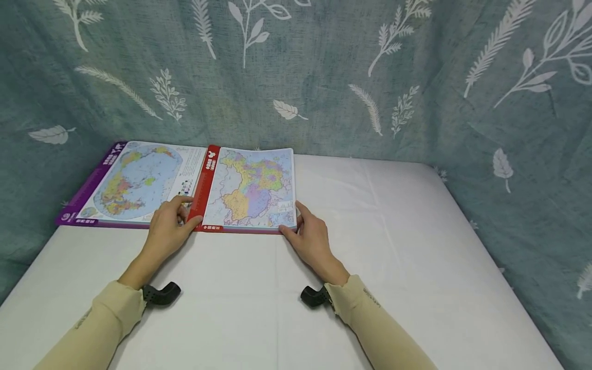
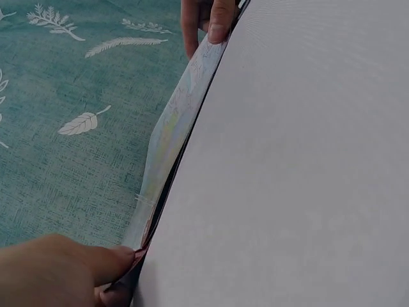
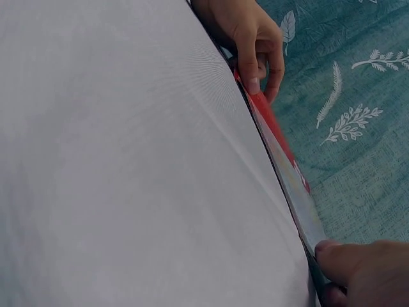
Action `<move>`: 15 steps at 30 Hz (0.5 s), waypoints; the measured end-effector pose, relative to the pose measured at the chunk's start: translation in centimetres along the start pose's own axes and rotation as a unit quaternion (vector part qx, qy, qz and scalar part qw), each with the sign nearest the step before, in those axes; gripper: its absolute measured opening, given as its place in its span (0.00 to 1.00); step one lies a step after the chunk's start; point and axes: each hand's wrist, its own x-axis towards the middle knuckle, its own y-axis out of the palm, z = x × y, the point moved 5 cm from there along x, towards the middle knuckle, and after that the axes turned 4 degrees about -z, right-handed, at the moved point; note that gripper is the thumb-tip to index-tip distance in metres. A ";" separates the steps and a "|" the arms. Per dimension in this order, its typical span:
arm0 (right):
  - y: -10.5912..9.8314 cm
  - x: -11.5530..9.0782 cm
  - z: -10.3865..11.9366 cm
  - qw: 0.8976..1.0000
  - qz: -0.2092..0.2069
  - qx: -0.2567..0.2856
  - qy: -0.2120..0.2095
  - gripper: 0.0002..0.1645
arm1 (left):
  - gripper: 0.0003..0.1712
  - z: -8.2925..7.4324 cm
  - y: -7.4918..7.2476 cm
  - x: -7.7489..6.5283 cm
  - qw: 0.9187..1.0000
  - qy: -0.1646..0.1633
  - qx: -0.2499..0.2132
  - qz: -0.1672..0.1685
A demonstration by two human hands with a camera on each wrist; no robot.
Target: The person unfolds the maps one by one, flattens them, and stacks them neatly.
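Note:
A China map board [image 1: 252, 187] with a red strip down its left side lies on the table. My left hand [image 1: 168, 226] holds its lower left corner, thumb on the red strip. At the lower right corner my right hand [image 1: 312, 236] grips the board, thumb on top and fingers along the right edge. To the left, a world map board [image 1: 139, 180] with a purple border lies flat, partly behind my left hand. The left wrist view shows the left thumb [image 2: 112, 262] at the board's edge; the right wrist view shows the right thumb [image 3: 339, 259] likewise.
The white-covered table [image 1: 393, 257] extends to the right and in front of the boards. A green curtain [image 1: 324, 77] with white leaf prints hangs behind and at the sides. Black curved devices [image 1: 162, 294] sit at both wrists.

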 end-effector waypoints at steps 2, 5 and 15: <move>0.0 0.0 0.0 1.000 0.002 0.011 -0.002 0.43 | 0.25 -0.1 0.0 0.0 1.000 -0.002 -0.003 0.010; -0.1 -0.1 -0.1 1.000 0.004 0.031 0.001 0.41 | 0.23 -0.2 0.0 0.0 1.000 -0.004 -0.008 0.013; -0.5 -0.3 -0.3 0.998 0.006 0.059 0.013 0.38 | 0.21 -0.2 0.0 -0.1 1.000 -0.010 -0.014 0.012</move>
